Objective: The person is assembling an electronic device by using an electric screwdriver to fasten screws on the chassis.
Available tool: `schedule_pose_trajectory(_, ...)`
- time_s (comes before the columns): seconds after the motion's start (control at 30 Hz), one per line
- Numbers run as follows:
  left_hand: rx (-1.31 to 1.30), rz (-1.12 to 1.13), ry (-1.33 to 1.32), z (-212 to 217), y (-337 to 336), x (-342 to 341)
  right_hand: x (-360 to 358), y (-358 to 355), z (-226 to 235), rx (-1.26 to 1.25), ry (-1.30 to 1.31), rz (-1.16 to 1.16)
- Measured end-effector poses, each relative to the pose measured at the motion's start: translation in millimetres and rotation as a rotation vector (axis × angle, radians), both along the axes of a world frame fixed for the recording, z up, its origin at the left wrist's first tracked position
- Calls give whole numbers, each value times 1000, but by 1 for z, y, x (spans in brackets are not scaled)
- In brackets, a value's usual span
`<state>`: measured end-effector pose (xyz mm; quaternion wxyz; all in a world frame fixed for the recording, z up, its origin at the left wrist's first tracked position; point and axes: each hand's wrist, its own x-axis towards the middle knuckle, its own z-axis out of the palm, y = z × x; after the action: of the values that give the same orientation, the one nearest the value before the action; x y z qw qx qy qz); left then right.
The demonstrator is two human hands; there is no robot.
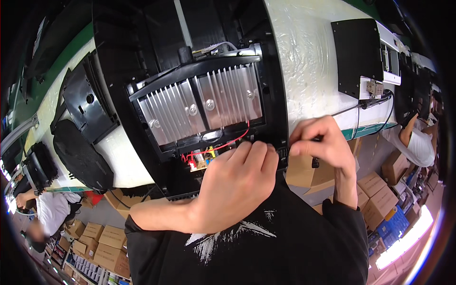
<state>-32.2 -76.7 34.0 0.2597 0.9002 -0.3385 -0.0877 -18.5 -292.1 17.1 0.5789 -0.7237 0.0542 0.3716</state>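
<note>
A large black plastic housing [142, 57] lies on the white padded bench [308, 61], with a ribbed silver heat sink [204, 102] set in its middle. Below the heat sink run red wires [228, 141] to a small circuit board [199, 160]. My left hand [232, 185] rests palm down on the housing's near edge, fingers curled over the spot beside the board. My right hand [320, 142] pinches a slim dark tool or cable end [314, 161] at the housing's right near corner. What lies under the left fingers is hidden.
A black square panel [356, 52] with a cable [375, 102] sits to the right on the bench. Black mesh covers [80, 156] lie at left. Other people work at far left [47, 209] and far right [418, 142]. Cardboard boxes [109, 237] stack below.
</note>
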Motion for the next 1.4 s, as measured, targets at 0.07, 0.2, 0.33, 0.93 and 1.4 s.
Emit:
schedule_pose_trajectory(0.07,70,-22,-1,6,-7,-1,-4,-8,-17,96,101,-66)
schedule_pose_trajectory(0.2,132,-56,-29,6,-4,-1,-13,-6,-26,269,114,-222)
schedule_pose_trajectory(0.33,-93,58,30,-5,11,-3,-17,5,-25,339,89,-266)
schedule_pose_trajectory(0.93,-1027,653,428,-38,94,-14,-51,10,-22,-167,-315,-102)
schedule_pose_trajectory(1.4,218,1240,-212,-87,228,82,-45,35,-17,-208,-551,-387)
